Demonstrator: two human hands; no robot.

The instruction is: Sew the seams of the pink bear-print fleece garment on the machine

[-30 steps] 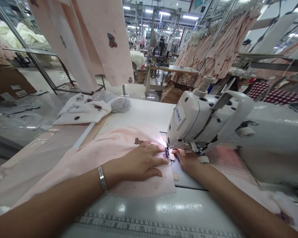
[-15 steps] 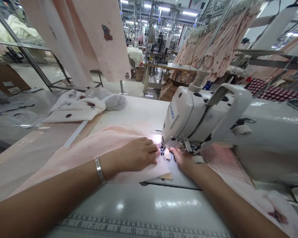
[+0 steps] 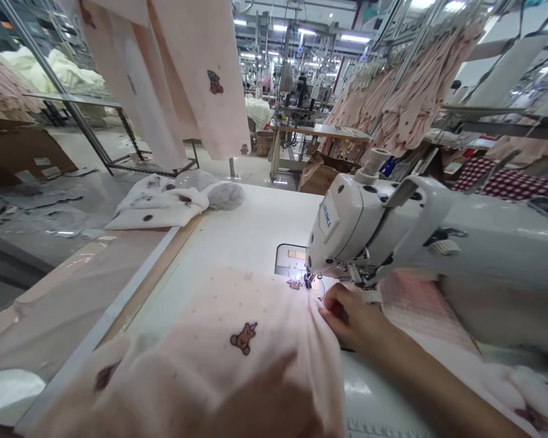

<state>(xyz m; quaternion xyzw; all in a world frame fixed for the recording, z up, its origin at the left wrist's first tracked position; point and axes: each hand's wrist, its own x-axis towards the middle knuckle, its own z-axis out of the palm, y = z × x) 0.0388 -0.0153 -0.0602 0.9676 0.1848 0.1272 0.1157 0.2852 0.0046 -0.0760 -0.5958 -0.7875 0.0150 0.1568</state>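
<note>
A pale pink fabric piece (image 3: 237,310) printed with small bears lies bunched on the white sewing table (image 3: 246,225), its far edge under the needle of the white sewing machine (image 3: 374,225). My right hand (image 3: 354,316) pinches the fabric's edge just in front of the presser foot, fingers closed on the cloth. My left hand is hidden beneath the raised fabric at the bottom of the view; only a blurred shape shows through the cloth there.
A folded stack of white printed pieces (image 3: 159,204) and a plastic bag (image 3: 221,193) sit at the table's far left. Pink garments (image 3: 196,73) hang overhead and on racks (image 3: 402,85) at the right. A checked cloth (image 3: 506,176) lies beyond the machine.
The fabric has been pulled back toward me and lifted, covering my left hand, which lay flat on it before. My right hand drew back from under the machine head and grips the cloth edge.
</note>
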